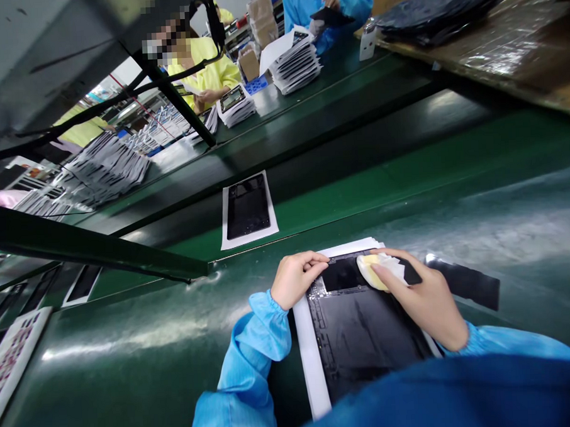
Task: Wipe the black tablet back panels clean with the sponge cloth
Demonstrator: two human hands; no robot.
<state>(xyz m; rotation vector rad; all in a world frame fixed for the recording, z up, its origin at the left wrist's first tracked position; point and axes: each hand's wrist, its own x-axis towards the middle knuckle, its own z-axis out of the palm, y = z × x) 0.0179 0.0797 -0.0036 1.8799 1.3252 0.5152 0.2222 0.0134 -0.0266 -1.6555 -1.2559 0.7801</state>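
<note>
A black tablet-like panel (366, 336) with a dark rectangular patch (340, 274) near its far end lies on white sheets (311, 363) right before me. My right hand (425, 295) grips a yellow-and-white pad (375, 271), pressed on the panel's far part. At the panel's far left corner is my left hand (300, 277), its thumb and forefinger pinched together; whatever may be between them is too small to make out. A dark strip of film (467, 283) lies on the bench beyond my right hand.
Another black panel on a white sheet (247, 209) rests on the green conveyor (350, 195). Green metal posts (92, 244) cross the left side. Stacked sheets (295, 65) and co-workers in yellow (219, 71) and blue (295, 8) are across the line. A plastic-covered board (509, 46) juts in at upper right.
</note>
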